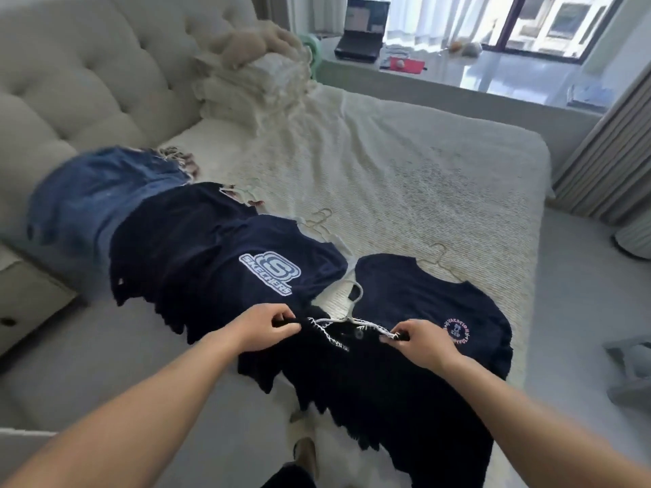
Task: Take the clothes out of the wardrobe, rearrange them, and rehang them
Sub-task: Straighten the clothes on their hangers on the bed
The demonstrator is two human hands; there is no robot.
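The left hand pinches the left shoulder of a dark garment with white-stitched neckline, fingers curled tight on the cloth, while the right hand pinches the right shoulder in the same way; each grip is narrow and full of fabric. Between the 2 hands a white hanger sits in the neck opening, its hook lying toward the middle of the bed. The garment lies at the near edge of the bed, its lower part hanging over toward the floor. Just beside it to the right lies a navy shirt with a round pink print, a gold hanger poking out at its collar. To the left lies a navy shirt with a Skechers logo, overlapping another dark top, and beyond that a blue denim piece near the headboard. Judging by this, the clothes are already out of the wardrobe and spread in a row; the sorting looks well under way, with this piece being seated on its hanger. Rehanging has not begun for anything visible, and the wardrobe itself is not in view.
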